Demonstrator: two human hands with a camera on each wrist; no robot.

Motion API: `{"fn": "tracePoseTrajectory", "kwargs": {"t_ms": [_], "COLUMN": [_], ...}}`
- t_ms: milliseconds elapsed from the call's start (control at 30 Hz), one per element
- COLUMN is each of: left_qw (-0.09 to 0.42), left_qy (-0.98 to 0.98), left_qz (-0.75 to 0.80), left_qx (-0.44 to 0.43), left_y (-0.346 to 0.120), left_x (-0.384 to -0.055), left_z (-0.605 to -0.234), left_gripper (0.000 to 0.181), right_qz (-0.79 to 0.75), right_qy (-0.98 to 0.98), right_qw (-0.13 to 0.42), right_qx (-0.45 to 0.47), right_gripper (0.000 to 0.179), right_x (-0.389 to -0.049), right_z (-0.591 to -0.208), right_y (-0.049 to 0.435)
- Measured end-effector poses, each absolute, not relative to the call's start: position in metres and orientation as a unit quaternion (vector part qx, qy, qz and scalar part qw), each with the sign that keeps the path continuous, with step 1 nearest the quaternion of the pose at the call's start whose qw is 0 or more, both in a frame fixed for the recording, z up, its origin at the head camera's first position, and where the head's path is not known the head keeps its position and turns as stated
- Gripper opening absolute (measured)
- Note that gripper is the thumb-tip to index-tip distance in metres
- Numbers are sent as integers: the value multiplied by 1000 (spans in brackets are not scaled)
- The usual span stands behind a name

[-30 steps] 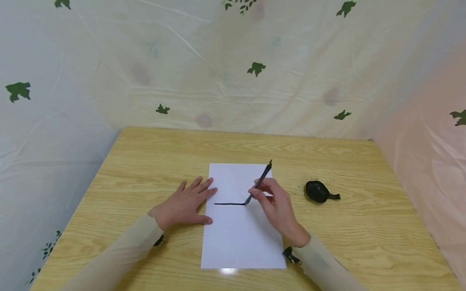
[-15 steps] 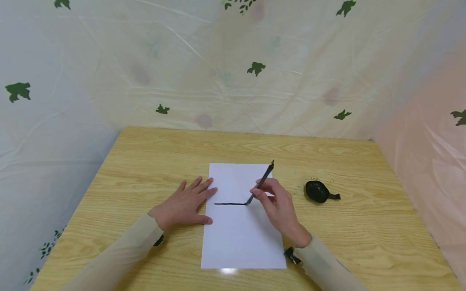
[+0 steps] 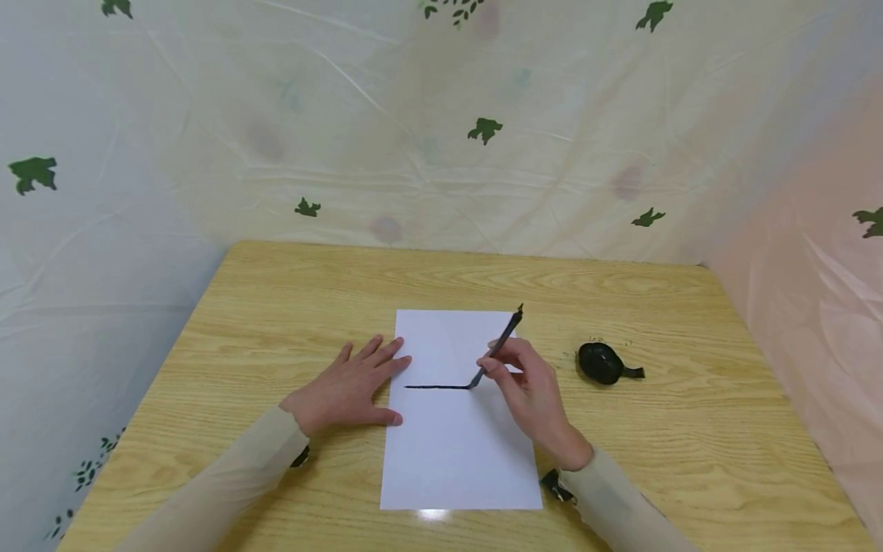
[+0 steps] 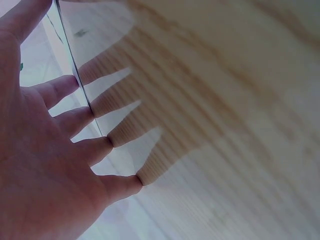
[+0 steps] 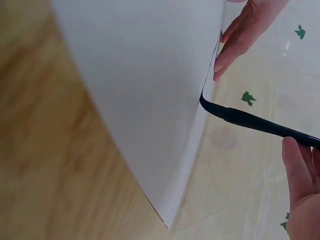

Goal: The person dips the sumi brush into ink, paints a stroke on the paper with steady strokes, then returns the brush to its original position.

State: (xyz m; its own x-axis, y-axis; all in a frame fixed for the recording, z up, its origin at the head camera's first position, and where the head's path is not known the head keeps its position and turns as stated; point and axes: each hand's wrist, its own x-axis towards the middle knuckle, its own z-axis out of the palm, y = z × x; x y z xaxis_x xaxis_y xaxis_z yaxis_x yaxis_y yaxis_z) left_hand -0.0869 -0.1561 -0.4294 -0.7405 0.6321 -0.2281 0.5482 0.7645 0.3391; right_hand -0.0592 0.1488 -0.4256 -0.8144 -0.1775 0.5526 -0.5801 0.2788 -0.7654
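My right hand (image 3: pixel 527 391) pinches a dark brush (image 3: pixel 498 343) partway along its handle, tilted with its top to the upper right. The bent bristle tip (image 5: pixel 204 101) touches a white sheet of paper (image 3: pixel 455 460). A thin black line (image 3: pixel 436 387) runs across the sheet from near its left side to the brush tip. My left hand (image 3: pixel 345 389) lies flat with spread fingers, fingertips on the paper's left edge and the palm over the table. In the left wrist view the spread fingers (image 4: pixel 90 151) of that hand touch the surface.
A small black dish with a short handle (image 3: pixel 602 363) stands on the wooden table (image 3: pixel 690 445), right of the paper. Dark specks mark the wood beside it. Pale sheeting (image 3: pixel 386 153) with green bird shapes hangs behind and at both sides.
The right hand and brush have slid slightly rightward across the paper, and the black line has grown a little longer. My left hand has stayed in place.
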Motion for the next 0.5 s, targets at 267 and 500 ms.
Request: {"fn": "tracePoseTrajectory", "kwargs": {"t_ms": [267, 500], "left_qw": [165, 165], "left_qy": [924, 924], "left_qz": [125, 126], "left_qx": [321, 321], "left_y": [-156, -156], "left_x": [-87, -87], "left_z": [-430, -429], "left_gripper": [90, 90], "right_qz": [547, 543], "right_qy": [-781, -788], "right_qw": [181, 175], "right_qx": [239, 229], "right_gripper": [34, 34], "right_x": [-58, -58], "right_z": [-425, -426], "right_y": [152, 154]}}
